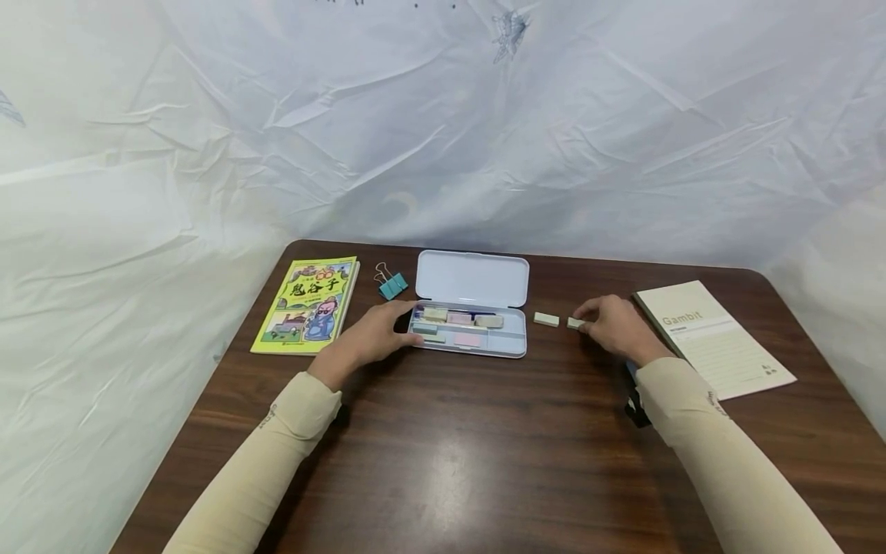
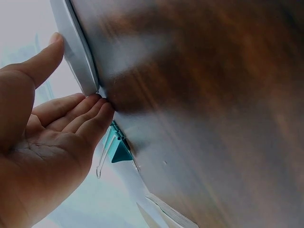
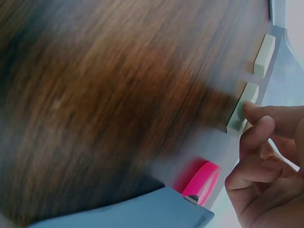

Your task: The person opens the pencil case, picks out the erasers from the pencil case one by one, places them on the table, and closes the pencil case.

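Observation:
A pale pencil case [image 1: 505, 346] lies with its lid up, several erasers and some slim pens inside. At its left end is my left hand [image 1: 377, 332], thumb by the front edge and fingers at the far corner. The left wrist view shows those fingers straight, touching the case's side [image 2: 78, 52]. My right hand [image 1: 614, 327] pinches a pale green eraser [image 3: 243, 107] at one end; the eraser sits on the table. Another whitish eraser [image 1: 546, 319] lies between that one and the case.
Left of the case are a teal binder clip [image 1: 393, 286] and a yellow comic-style book [image 1: 301, 308]. A cream notebook [image 1: 716, 338] lies at the right. In the right wrist view, a pink ring-shaped thing [image 3: 209, 178] stands near a blue object [image 3: 142, 211]. White cloth [image 1: 443, 154] hangs behind.

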`<control>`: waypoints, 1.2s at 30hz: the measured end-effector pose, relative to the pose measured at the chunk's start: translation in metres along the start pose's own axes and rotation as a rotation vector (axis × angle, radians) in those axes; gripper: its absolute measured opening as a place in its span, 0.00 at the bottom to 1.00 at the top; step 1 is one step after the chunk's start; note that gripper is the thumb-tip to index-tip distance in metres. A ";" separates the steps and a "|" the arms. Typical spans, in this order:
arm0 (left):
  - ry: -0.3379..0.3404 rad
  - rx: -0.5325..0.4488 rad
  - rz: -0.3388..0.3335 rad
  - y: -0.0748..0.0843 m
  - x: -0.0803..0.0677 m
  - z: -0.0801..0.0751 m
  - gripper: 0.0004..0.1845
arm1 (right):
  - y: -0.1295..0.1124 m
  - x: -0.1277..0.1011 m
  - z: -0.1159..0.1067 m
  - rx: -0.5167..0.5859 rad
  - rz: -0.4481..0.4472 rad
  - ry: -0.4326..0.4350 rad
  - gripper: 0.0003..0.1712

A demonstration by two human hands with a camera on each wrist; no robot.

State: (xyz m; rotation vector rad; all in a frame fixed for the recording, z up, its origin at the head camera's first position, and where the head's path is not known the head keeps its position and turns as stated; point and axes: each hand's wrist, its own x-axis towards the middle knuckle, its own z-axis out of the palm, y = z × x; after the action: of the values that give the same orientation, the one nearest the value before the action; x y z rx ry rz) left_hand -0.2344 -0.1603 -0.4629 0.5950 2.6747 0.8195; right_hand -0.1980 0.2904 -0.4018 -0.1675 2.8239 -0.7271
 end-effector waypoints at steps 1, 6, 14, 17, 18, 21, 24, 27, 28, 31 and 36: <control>0.002 0.001 0.004 0.000 0.000 0.000 0.47 | 0.000 0.000 0.000 0.007 0.003 0.002 0.14; -0.004 -0.005 0.010 0.008 -0.004 -0.004 0.47 | 0.002 -0.002 -0.001 0.049 0.018 -0.012 0.16; 0.004 0.010 0.023 0.006 -0.004 -0.002 0.47 | -0.014 -0.003 0.002 0.095 -0.019 0.068 0.20; -0.006 -0.003 0.016 0.005 -0.004 -0.002 0.47 | -0.028 0.000 0.009 0.105 -0.053 0.098 0.19; -0.002 0.000 0.016 0.002 -0.003 -0.001 0.47 | -0.033 0.001 0.012 0.109 -0.061 0.101 0.19; 0.004 0.011 0.010 -0.004 0.001 0.003 0.47 | -0.048 0.004 0.022 0.129 -0.072 0.099 0.19; 0.003 0.025 0.010 -0.010 0.006 0.007 0.48 | -0.060 0.010 0.034 0.125 -0.060 0.091 0.18; -0.004 0.018 -0.002 -0.013 0.009 0.008 0.48 | -0.072 0.016 0.046 0.116 -0.045 0.093 0.18; -0.006 0.015 0.000 -0.015 0.010 0.008 0.48 | -0.076 0.018 0.049 0.110 -0.040 0.094 0.18; -0.004 0.011 -0.004 -0.016 0.011 0.009 0.47 | -0.084 0.021 0.058 0.096 -0.034 0.100 0.19; 0.010 0.019 0.037 -0.003 0.001 0.004 0.47 | -0.092 0.023 0.065 0.076 -0.011 0.115 0.19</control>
State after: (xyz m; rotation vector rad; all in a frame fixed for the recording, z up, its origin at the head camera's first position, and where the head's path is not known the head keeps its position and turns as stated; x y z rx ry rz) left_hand -0.2350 -0.1600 -0.4677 0.6483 2.6909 0.8103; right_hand -0.1998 0.1762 -0.4167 -0.1331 2.8997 -0.8711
